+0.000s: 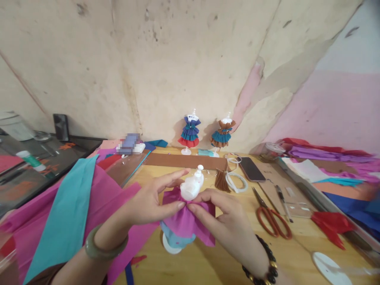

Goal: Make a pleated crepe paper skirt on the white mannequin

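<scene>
A small white dress-form mannequin (pixel 190 187) stands tilted in front of me on a round white base (pixel 171 246). Magenta crepe paper (pixel 181 222) is gathered around its body, over a light blue ruffled layer (pixel 175 238). With thumb and fingers closed on the paper's upper edge, my left hand (pixel 145 202) holds it from the left side, a green bangle on the wrist. My right hand (pixel 224 213) pinches the same edge from the right, and the two thumbs nearly meet at the front. The mannequin's far side is hidden.
Two dressed mannequins, one blue and red (pixel 190 130), one brown and teal (pixel 221 136), stand by the wall. Orange-handled scissors (pixel 271 219), a pen (pixel 283 202), a phone (pixel 252 169) and coiled white cord (pixel 236 182) lie right. Turquoise paper (pixel 67 213) covers magenta sheets left.
</scene>
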`<state>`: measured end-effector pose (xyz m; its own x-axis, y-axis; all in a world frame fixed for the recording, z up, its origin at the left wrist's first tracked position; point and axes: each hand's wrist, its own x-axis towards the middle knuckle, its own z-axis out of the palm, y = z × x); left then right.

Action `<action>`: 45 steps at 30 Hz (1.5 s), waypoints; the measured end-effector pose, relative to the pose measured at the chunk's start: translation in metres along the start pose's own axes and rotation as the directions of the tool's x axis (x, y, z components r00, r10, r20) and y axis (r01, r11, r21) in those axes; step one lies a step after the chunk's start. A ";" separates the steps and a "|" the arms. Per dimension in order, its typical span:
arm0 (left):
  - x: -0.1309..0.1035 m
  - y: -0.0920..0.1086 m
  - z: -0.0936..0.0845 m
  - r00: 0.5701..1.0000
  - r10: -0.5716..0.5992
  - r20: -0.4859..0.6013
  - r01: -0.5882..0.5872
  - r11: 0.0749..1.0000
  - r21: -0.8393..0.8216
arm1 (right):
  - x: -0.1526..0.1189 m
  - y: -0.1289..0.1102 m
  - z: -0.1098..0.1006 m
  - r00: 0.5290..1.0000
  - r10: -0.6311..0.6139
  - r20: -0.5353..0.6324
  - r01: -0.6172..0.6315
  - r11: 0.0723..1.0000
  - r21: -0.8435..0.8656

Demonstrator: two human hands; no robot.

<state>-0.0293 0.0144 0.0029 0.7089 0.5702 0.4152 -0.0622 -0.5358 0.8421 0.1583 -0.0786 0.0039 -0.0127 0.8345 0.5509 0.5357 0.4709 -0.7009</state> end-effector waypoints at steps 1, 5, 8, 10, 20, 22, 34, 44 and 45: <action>0.000 0.000 0.001 1.000 -0.007 -0.005 0.007 1.000 -0.003 | 0.000 -0.001 0.000 1.000 -0.002 0.000 0.002 1.000 0.002; 0.001 0.001 0.004 0.999 -0.010 -0.041 0.008 0.999 -0.039 | 0.000 -0.004 -0.002 0.998 -0.052 0.024 0.051 0.998 0.031; 0.000 0.000 0.008 0.999 -0.022 -0.049 0.016 0.994 -0.108 | 0.000 -0.005 -0.003 0.996 -0.083 0.032 0.081 0.995 0.056; 0.001 -0.001 0.009 0.999 -0.032 -0.043 0.026 0.990 -0.141 | 0.000 -0.005 -0.003 0.995 -0.096 0.029 0.094 0.994 0.063; 0.002 0.002 0.011 0.999 -0.048 -0.018 0.044 0.985 -0.167 | 0.000 -0.009 0.000 0.998 0.017 -0.057 -0.020 0.999 -0.042; 0.003 0.002 0.012 0.998 -0.056 -0.007 0.054 0.983 -0.176 | 0.000 -0.008 -0.001 0.996 0.066 -0.063 -0.069 0.997 -0.043; 0.002 0.002 0.016 0.987 -0.150 -0.064 0.135 0.971 -0.195 | -0.002 -0.005 0.001 0.990 0.126 -0.060 -0.128 0.991 -0.037; 0.004 -0.001 0.010 0.988 -0.156 0.017 0.156 0.964 -0.216 | 0.002 -0.003 -0.011 0.995 0.096 0.028 -0.096 0.995 0.002; 0.004 0.000 0.009 0.988 -0.152 0.011 0.151 0.967 -0.206 | 0.002 -0.003 -0.012 0.994 0.103 0.018 -0.103 0.995 0.002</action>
<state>-0.0198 0.0110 0.0011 0.7180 0.6380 0.2783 -0.0979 -0.3032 0.9479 0.1667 -0.0815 0.0127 0.0275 0.8836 0.4674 0.5327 0.3827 -0.7548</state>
